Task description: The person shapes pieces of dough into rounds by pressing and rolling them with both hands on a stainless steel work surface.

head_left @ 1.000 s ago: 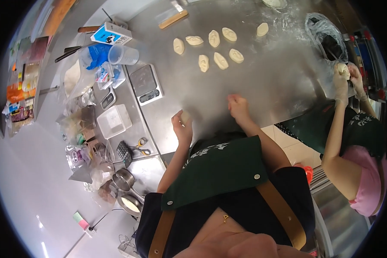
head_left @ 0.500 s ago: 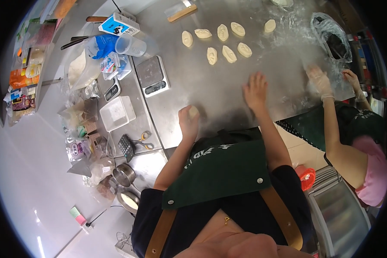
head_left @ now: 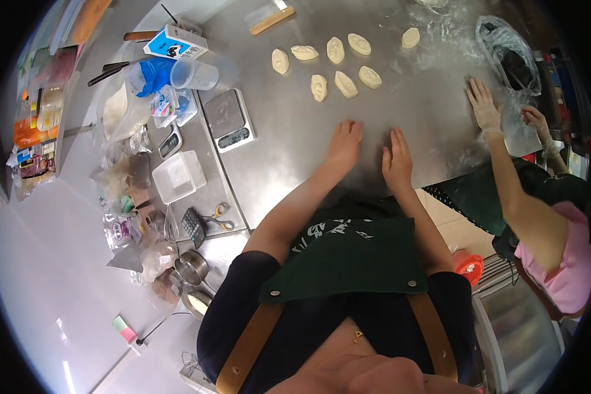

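My left hand is over the steel table with its fingers curled down. A pale bit of dough shows at the fingertips; the rest of that piece is hidden by the hand. A short gap to the right, my right hand rests edge-down on the steel, fingers straight and nothing in it. Beyond both hands lie several oval dough pieces with pinched seams, in two loose rows. One smoother dough oval sits apart at the right.
A co-worker's gloved hand lies flat on the table at right, by a plastic bag. A wooden-edged scraper lies at the back. To the left are a kitchen scale, white tray, scissors and milk carton.
My left hand has swung right and forward from the near table edge, bringing the dough piece toward my right hand. The right hand has drawn back slightly and turned onto its edge.
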### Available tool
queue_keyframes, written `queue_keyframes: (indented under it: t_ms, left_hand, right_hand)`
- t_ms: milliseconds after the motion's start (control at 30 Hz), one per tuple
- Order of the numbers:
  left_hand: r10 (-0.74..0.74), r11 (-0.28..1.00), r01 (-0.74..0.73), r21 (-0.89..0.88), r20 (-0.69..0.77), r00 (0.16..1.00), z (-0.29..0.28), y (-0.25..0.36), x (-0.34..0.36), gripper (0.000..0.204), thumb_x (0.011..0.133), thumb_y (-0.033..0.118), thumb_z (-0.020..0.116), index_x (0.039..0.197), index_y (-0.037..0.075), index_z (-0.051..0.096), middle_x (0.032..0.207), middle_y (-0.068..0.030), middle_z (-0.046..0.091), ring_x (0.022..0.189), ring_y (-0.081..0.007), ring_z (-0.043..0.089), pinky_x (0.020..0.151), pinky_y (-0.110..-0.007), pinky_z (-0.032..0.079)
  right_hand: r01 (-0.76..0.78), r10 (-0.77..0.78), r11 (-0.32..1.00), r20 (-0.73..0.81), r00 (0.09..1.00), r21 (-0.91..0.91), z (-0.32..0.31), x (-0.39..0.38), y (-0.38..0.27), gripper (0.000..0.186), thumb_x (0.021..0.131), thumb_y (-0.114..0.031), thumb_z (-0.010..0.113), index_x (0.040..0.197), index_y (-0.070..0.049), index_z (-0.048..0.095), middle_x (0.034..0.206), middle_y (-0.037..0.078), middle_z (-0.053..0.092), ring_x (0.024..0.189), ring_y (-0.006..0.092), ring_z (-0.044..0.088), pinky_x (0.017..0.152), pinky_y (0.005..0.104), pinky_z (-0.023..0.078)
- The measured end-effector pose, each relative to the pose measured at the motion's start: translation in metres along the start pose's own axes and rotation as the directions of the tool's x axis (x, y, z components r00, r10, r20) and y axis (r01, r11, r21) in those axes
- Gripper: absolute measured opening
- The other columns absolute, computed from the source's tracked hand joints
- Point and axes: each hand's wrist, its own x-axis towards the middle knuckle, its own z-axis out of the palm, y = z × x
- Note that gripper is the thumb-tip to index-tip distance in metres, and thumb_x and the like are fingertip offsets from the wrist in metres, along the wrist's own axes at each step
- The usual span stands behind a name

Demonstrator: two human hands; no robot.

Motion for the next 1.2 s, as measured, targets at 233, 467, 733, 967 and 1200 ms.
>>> queue_keyframes:
  t_ms: [233,467,733,967,1200]
  left_hand:
    - [-0.183,0.943,0.133,-0.304,-0.139,0.973,0.014,-0.007,-0.017,0.077,0.077,0.000,0.061,0.144,0.000,0.023,0.143,-0.0225,0.030,0.133,-0.0352,0.031,0.110,-0.039,0.029]
    - [-0.465,0.545,0.225,-0.808,-0.067,0.883,0.054,0.020,-0.030,0.072,0.083,0.001,0.038,0.148,-0.006,0.007,0.154,-0.0252,0.011,0.144,-0.0339,0.014,0.117,-0.037,0.014]
    - [-0.493,0.335,0.120,-0.934,-0.065,0.867,0.048,0.016,-0.004,0.070,0.086,0.005,0.037,0.149,-0.004,0.008,0.157,-0.0197,0.008,0.146,-0.0318,0.005,0.117,-0.037,0.009]
    - [-0.361,0.528,0.132,-0.839,-0.080,0.929,0.041,0.000,-0.002,0.067,0.089,0.016,0.036,0.149,-0.002,0.014,0.157,-0.0198,0.010,0.146,-0.0330,0.004,0.117,-0.039,0.007]
    - [-0.246,0.566,0.136,-0.813,-0.009,0.969,0.036,-0.003,0.006,0.066,0.089,0.018,0.036,0.149,-0.001,0.017,0.157,-0.0203,0.013,0.146,-0.0340,0.008,0.117,-0.040,0.010]
  right_hand:
    - [-0.111,0.081,0.962,0.129,0.988,0.250,0.024,0.024,0.005,0.044,0.086,-0.002,0.052,0.129,0.004,0.048,0.130,0.023,0.053,0.122,0.0386,0.049,0.104,0.0419,0.038]
    - [-0.080,-0.027,0.895,0.233,0.972,0.438,0.055,0.054,0.004,0.040,0.092,-0.008,0.045,0.131,0.002,0.049,0.134,0.023,0.050,0.129,0.0363,0.044,0.107,0.0397,0.034]
    - [-0.268,0.099,0.759,0.302,0.948,0.594,0.048,0.053,0.000,0.042,0.096,-0.011,0.040,0.135,0.001,0.046,0.139,0.021,0.047,0.133,0.0325,0.042,0.110,0.0389,0.031]
    - [-0.243,0.053,0.765,0.318,0.947,0.596,0.040,0.046,-0.008,0.049,0.092,-0.005,0.045,0.139,0.003,0.037,0.144,0.024,0.039,0.137,0.0360,0.034,0.112,0.0406,0.026]
    - [-0.007,-0.092,0.910,0.220,0.971,0.414,0.045,0.029,-0.010,0.064,0.089,-0.003,0.054,0.144,0.006,0.022,0.150,0.029,0.023,0.136,0.0464,0.028,0.112,0.0461,0.026]
